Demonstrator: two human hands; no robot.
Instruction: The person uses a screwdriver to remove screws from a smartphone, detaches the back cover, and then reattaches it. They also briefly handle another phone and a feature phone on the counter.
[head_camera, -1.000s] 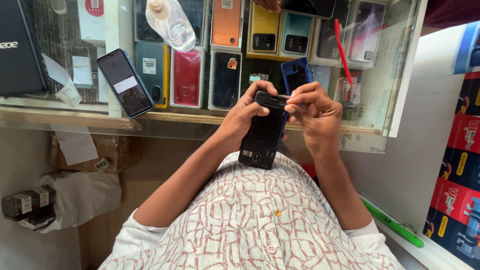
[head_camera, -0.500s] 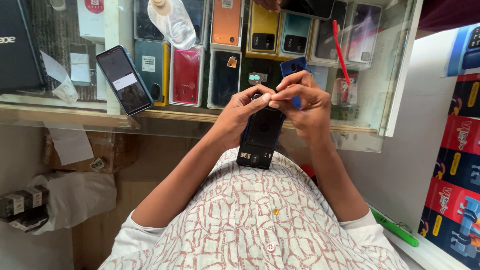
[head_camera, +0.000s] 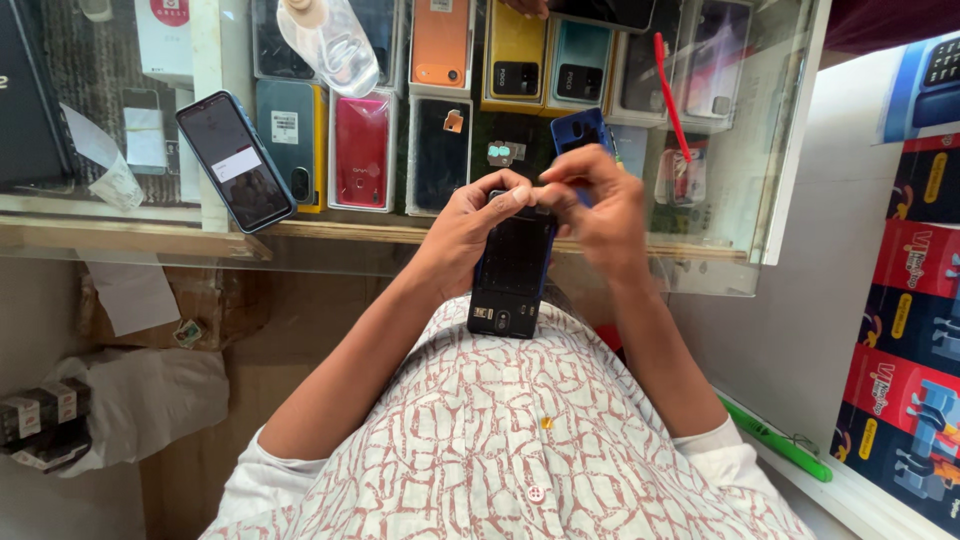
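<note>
My left hand grips a dark opened phone by its upper part, the phone's inner back side facing up and its lower end resting against my patterned shirt. My right hand meets the left at the phone's top edge, thumb and fingers pinched there on something too small to make out. Behind my right hand a blue phone back cover lies on the glass counter.
A black phone with a white sticker lies on the glass at the left. Under the glass sit several phones and cases. A clear plastic bottle and a red pen lie on the counter. Coloured boxes stand at the right; a green pen lies below.
My hands have come together at the phone's top edge. One second ago my right hand held a small black part over the phone; now both hands pinch at the top.
</note>
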